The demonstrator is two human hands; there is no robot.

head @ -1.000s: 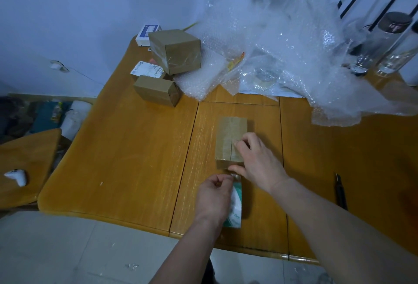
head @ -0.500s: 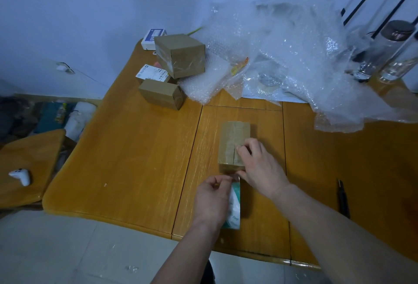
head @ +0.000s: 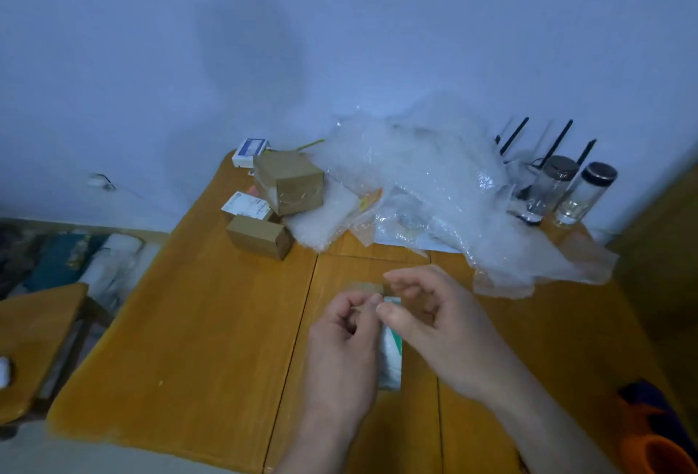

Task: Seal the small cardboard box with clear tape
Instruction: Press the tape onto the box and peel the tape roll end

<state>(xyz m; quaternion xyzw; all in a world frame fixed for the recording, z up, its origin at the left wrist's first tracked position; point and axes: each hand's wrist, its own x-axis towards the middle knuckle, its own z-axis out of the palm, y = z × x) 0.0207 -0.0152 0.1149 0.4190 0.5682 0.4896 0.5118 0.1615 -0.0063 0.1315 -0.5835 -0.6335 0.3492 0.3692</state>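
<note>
Box (head: 368, 288): only a tan top corner shows at 12 o'clock of the left hand (head: 342, 345); the rest lies behind both hands. Tape: too clear and blurred to make out. White-green packet (head: 391, 356): partly covered between the hands, print unreadable. Right hand (head: 440, 326): motion-blurred, so its grip is unclear. Orange object (head: 657, 447): cut off at the 5 o'clock corner, unidentifiable.

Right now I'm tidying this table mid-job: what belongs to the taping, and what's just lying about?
In use: small cardboard box, tape roll, left hand, right hand.

Lying about: two other boxes, bubble wrap, glass jars, white carton.
</note>
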